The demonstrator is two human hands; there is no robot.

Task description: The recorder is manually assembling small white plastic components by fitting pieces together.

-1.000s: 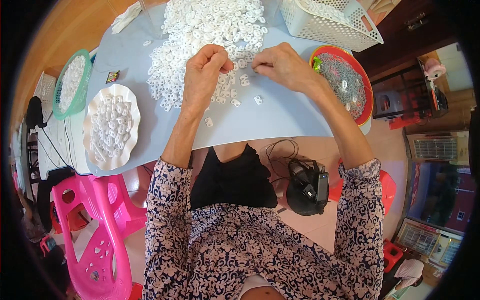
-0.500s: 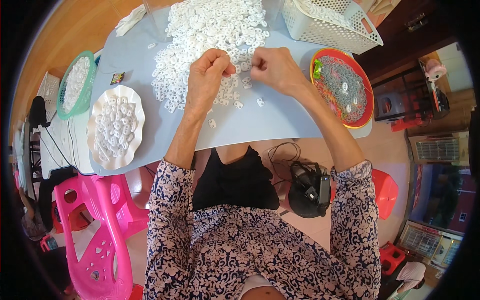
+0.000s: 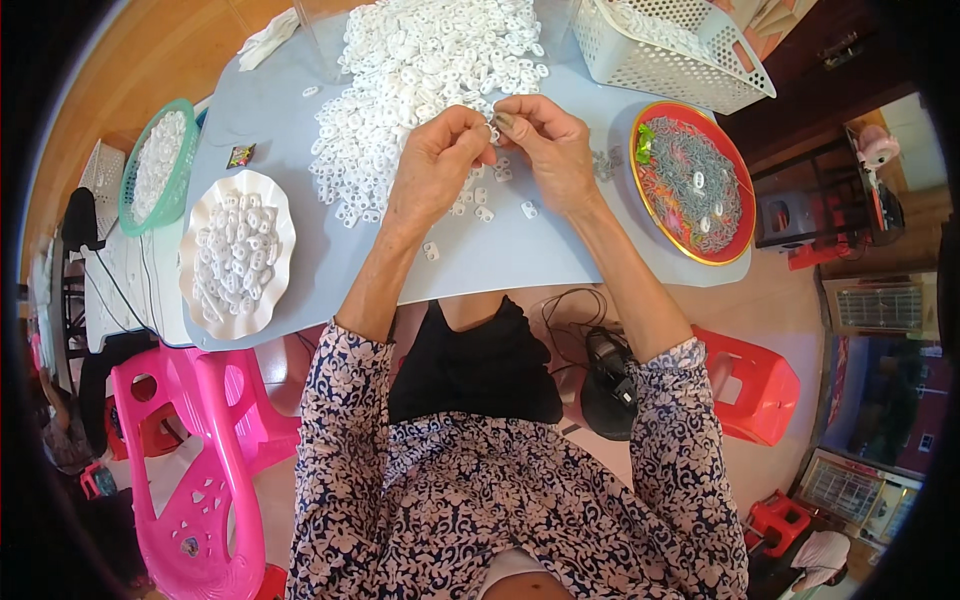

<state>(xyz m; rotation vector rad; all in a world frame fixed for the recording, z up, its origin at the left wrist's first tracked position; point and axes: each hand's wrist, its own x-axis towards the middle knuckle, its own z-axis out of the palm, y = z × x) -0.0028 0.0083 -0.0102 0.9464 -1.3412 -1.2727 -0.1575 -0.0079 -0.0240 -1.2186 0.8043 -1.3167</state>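
Observation:
Over the near part of a heap of small white plastic pieces with holes (image 3: 440, 60), my two hands meet fingertip to fingertip. My left hand (image 3: 445, 155) is closed in a pinch, with a small white plastic piece (image 3: 494, 132) showing at its fingertips. Thumb and forefinger of my right hand (image 3: 548, 145) are pressed together against the same spot; whatever they grip is too small to make out. A few loose white pieces lie on the table just below the hands. To the right of them, a round red tray with a yellow rim (image 3: 741, 245) holds many small grey bits.
At the left of the grey-blue table (image 3: 330, 265) stands a wavy white dish (image 3: 283, 215) of white pieces. Beyond it is a green basket (image 3: 186, 165). A white perforated basket (image 3: 660, 75) sits at the back right. Pink chair (image 3: 215, 460) and red stool (image 3: 745, 385) flank me.
My right hand has moved left and turned, so its fingertips now meet those of my left hand. The left hand has shifted slightly right. The view has shifted a little.

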